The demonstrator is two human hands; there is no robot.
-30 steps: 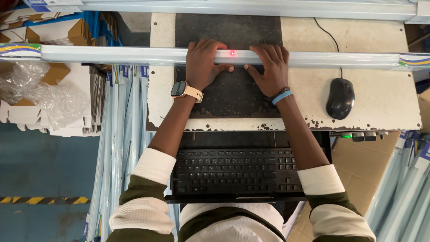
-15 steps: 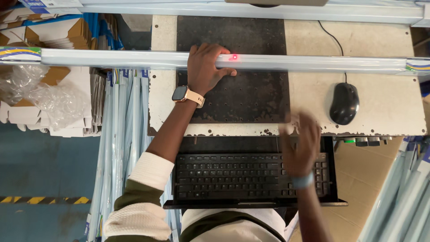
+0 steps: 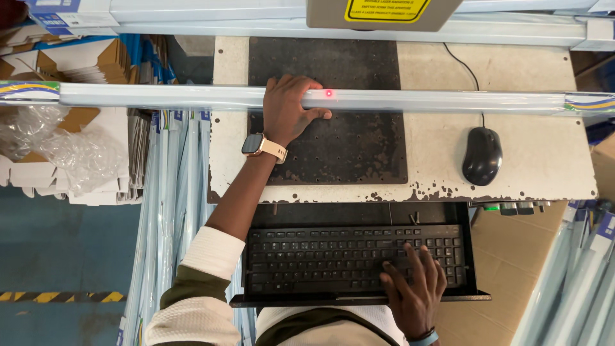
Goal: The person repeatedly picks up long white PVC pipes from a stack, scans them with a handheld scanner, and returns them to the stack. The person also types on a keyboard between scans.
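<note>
One long, pale tube in a clear sleeve [image 3: 192, 97] lies straight across the bench [image 3: 532, 170], reaching from the far left of the view to the far right. It is slim and whitish-blue, glossy under the wrap, with striped end bands in yellow, blue and green at each tip, and a small red light dot [image 3: 329, 93] sits on it just right of the left hand [image 3: 286, 112]. That hand is laid over the tube with the fingers curled across its top and the thumb stretched along its near side, pinning it down on the dark perforated plate [image 3: 346, 147]; a watch with a pale strap [image 3: 262, 146] rides the wrist. The right hand [image 3: 413, 288] holds nothing: its fingers are spread and rest on the keys at the right part of the black keyboard [image 3: 320, 256], which sits in a pull-out tray below the bench edge. A black corded mouse [image 3: 482, 156] lies on the bench, right of the plate and just on the near side of the tube.

A yellow warning label with black print [image 3: 383, 9] sits on a grey housing at top centre. Flattened brown and white cartons [image 3: 70, 64] and crumpled clear plastic wrap [image 3: 77, 154] are heaped at left. More sleeved tubes [image 3: 163, 211] stand bundled beside the bench at left, and others lean at lower right.
</note>
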